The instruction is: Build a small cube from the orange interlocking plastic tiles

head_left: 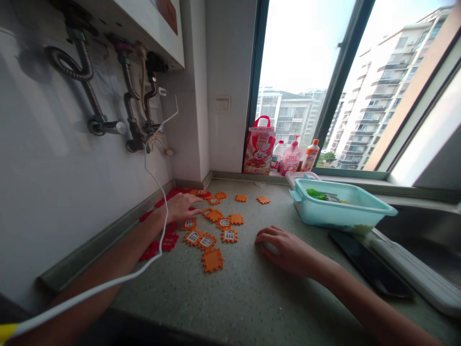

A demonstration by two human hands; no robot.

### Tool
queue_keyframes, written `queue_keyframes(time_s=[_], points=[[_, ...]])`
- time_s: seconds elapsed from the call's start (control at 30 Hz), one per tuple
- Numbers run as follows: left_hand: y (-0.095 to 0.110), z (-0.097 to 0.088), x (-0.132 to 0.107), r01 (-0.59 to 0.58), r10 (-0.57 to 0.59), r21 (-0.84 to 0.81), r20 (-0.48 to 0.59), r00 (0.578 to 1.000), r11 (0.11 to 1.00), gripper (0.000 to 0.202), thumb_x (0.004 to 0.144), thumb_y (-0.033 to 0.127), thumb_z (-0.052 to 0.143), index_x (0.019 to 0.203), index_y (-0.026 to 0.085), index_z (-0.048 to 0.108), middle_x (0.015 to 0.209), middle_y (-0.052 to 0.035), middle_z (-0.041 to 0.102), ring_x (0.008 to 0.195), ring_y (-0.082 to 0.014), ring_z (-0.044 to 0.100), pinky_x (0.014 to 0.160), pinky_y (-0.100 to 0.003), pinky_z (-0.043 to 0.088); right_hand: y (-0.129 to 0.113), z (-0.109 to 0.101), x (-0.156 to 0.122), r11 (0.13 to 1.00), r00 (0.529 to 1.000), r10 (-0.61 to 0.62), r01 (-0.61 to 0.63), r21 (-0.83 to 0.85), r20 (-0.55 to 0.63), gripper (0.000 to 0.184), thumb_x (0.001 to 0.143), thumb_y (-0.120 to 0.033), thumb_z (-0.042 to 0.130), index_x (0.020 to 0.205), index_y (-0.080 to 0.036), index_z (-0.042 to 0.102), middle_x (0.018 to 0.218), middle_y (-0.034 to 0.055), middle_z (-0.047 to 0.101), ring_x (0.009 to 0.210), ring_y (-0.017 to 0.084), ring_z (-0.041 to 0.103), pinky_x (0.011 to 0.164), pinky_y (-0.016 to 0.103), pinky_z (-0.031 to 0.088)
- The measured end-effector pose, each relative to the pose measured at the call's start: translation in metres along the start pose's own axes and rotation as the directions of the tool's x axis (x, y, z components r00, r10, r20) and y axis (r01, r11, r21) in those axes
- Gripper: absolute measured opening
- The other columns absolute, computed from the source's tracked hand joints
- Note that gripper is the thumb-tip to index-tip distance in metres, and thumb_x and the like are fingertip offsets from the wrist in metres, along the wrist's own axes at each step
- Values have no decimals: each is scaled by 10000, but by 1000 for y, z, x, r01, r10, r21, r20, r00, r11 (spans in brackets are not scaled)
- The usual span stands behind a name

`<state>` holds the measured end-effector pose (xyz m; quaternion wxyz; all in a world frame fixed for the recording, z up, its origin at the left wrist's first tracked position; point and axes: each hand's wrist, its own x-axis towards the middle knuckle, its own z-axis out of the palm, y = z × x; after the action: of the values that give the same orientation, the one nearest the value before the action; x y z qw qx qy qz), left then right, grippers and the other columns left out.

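Observation:
My left hand reaches over the left side of the counter, fingers stretched out and thumb apart. Its fingertips are at the orange notched puzzle tiles, and I cannot tell whether they touch one. Red notched tiles lie beside and under my left wrist. Several orange tiles are scattered to the right, some with a white window pattern, such as a window tile, and some plain, such as a plain orange tile. Resting on the counter, my right hand has loosely bent fingers, thumb apart, and nothing visible in it.
A teal plastic bin with green pieces stands at the right, near the sink. A black phone lies before it. A white cable crosses my left forearm. Bottles and a red bag stand by the window.

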<state>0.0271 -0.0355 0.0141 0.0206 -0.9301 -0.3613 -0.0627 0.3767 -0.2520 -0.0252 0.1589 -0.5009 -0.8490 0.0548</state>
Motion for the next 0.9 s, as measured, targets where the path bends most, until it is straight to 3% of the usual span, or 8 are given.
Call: queue_keyframes(time_s=[0.13,0.33,0.47,0.53,0.63,0.73,0.83,0.9], points=[[14,8,4,-203,207,-94,39,978,975,429,980,251,595,1403,238,664,1480,-38,642,1369,-212,574,1181,-293,354,-1,-2,0,1000,1000,-1,1,-10,5,272,1002,-238,561,1228,-236,713,1259,86,711,1163,245,650,1021,405,538],[39,12,5,-291,295,-155,7,955,944,312,1012,348,603,1248,214,756,1297,-70,721,1178,-229,666,1071,-291,448,5,6,6,1000,998,20,-21,-14,-55,324,980,-217,572,1275,-239,704,1303,84,717,1191,246,666,1062,427,533],[58,12,3,-362,366,-199,-19,930,911,370,994,407,649,1320,242,709,1237,-81,724,1105,-238,683,973,-308,500,11,21,17,997,990,74,-74,-4,-120,590,984,-257,587,1563,-226,483,1644,129,441,1466,296,484,1219,503,398],[66,10,3,-406,406,-185,-38,913,895,401,984,426,668,1343,250,698,1190,-93,724,1051,-245,689,934,-326,516,14,25,23,996,991,79,-83,-28,-105,607,1009,-305,574,1596,-213,447,1688,153,355,1520,320,412,1240,526,358],[75,9,1,-464,456,-140,-88,886,875,419,963,450,699,1342,273,711,1146,-99,722,1037,-260,683,944,-363,520,19,24,28,998,995,51,-55,-38,-89,470,1032,-348,567,1486,-227,590,1584,150,518,1468,307,489,1210,492,403],[81,13,3,-561,544,-139,-141,827,816,409,966,428,698,1350,290,706,1286,-99,705,1198,-278,648,1083,-419,473,26,15,26,1000,994,5,-7,-16,-112,292,1030,-342,594,1281,-259,719,1315,85,731,1250,252,661,1095,411,504],[87,20,5,-638,617,-171,-162,770,751,333,997,372,655,1311,286,724,1370,-84,692,1322,-281,594,1156,-441,433,30,5,20,999,986,29,-36,-39,-162,211,997,-357,655,1153,-259,758,1075,54,787,1014,229,723,948,372,555],[91,24,6,-651,625,-210,-185,759,729,270,1002,350,642,1233,267,754,1310,-82,726,1319,-278,600,1140,-428,451,28,-1,16,996,973,48,-64,-68,-225,219,963,-382,706,1126,-247,761,1029,60,784,961,233,720,900,370,553]])
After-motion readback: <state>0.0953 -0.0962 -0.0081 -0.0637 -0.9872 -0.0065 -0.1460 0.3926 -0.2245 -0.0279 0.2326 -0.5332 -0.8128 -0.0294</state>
